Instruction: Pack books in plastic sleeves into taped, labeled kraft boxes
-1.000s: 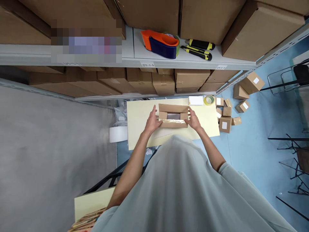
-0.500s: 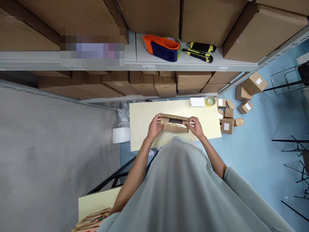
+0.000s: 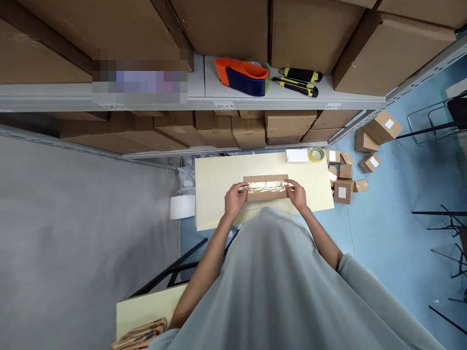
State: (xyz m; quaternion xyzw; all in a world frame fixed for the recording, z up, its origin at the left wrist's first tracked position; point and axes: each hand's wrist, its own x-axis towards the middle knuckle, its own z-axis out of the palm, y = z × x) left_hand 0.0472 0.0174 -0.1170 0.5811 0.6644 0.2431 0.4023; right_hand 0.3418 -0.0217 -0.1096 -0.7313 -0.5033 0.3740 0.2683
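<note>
A small, long cardboard box (image 3: pixel 268 196) lies on the pale yellow table (image 3: pixel 215 194) in front of me. Along its top runs a strip of shiny clear packing tape (image 3: pixel 268 186). My left hand (image 3: pixel 234 198) is closed at the box's left end, its fingertips at the end of the tape strip. At the opposite end, my right hand (image 3: pixel 297 196) grips the box with curled fingers near the tape. The undersides of the fingers are hidden.
On the table's far right stand a white box (image 3: pixel 296 156) and a yellow tape roll (image 3: pixel 316 154). Above, a shelf holds an orange-and-blue tape dispenser (image 3: pixel 243 76), utility knives (image 3: pixel 297 81) and large cartons. Several small cartons (image 3: pixel 343 191) lie right of the table.
The raised far flap has come down and the dark opening in the box is covered. The taped side now faces up. Both hands stay at the box's ends.
</note>
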